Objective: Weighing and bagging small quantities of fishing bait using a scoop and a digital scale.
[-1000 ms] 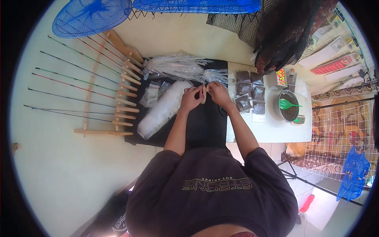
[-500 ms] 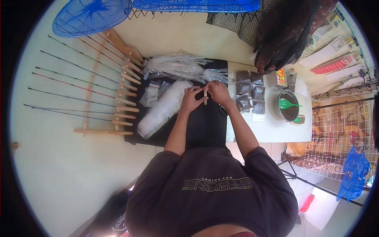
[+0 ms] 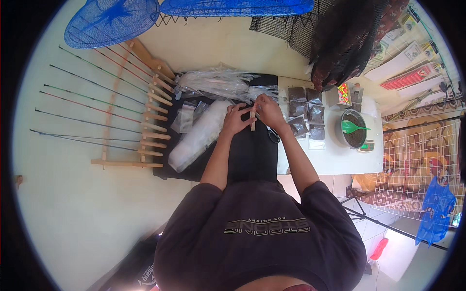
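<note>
Just above the middle of the frame the left hand (image 3: pixel 236 120) and the right hand (image 3: pixel 268 112) meet over a black mat (image 3: pixel 252 155); between them stands a small pale stick-like piece (image 3: pixel 252 120), upright, with the fingers of both hands closed against it, the left from its left side and the right from its upper right; what exactly the piece is cannot be told at this size; a pair of dark scissors (image 3: pixel 273 136) lies just below the right hand; left of the left hand a long roll of clear plastic (image 3: pixel 199 138) lies slanted on the mat, and above the hands lies a heap of clear plastic bags (image 3: pixel 218 83); right of the hands, rows of small dark-filled packets (image 3: pixel 305 116) sit on a white table (image 3: pixel 335 160), with a bowl of dark grains (image 3: pixel 354 131) holding a green scoop (image 3: pixel 353 127) beyond them; at left of the frame a wooden rack of thin rods (image 3: pixel 141 116) rests on the pale floor.
</note>
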{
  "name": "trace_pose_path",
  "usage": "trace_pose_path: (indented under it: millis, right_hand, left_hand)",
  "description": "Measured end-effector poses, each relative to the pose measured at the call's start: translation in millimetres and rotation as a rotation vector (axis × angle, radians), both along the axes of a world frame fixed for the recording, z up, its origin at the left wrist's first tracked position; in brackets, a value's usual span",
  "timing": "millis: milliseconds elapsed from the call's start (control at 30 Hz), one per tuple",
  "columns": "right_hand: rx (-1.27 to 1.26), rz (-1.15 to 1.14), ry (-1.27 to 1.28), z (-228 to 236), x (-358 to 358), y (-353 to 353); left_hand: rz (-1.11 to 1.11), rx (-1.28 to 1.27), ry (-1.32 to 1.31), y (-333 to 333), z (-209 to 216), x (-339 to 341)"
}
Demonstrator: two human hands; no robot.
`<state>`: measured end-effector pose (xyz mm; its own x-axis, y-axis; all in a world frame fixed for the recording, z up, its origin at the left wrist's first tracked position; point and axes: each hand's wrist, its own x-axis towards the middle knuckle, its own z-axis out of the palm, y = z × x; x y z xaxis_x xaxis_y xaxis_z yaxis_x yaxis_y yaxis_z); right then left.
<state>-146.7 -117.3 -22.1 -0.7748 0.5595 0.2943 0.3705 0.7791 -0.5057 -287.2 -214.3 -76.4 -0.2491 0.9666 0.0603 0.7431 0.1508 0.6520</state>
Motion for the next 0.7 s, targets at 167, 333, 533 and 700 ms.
trace_pose_path:
  millis: [167, 333, 533, 700]
  right_hand:
    - [0.048, -0.007, 0.024, 2.5, 0.4, -0.2]
    - [0.059, -0.033, 0.022, 7.1, -1.2, -0.9]
    - [0.022, -0.051, 0.057, 8.1, 0.4, -0.7]
    - [0.024, -0.054, 0.075, 10.7, 2.8, -1.5]
  left_hand:
    - [-0.003, 0.007, 0.000, 0.0, -2.6, 0.6]
    - [-0.026, -0.032, 0.014, 0.5, 0.7, 1.2]
    - [0.028, 0.231, -0.183, 3.1, 0.2, 2.4]
    - [0.021, 0.381, -0.141, 10.5, 19.6, -3.3]
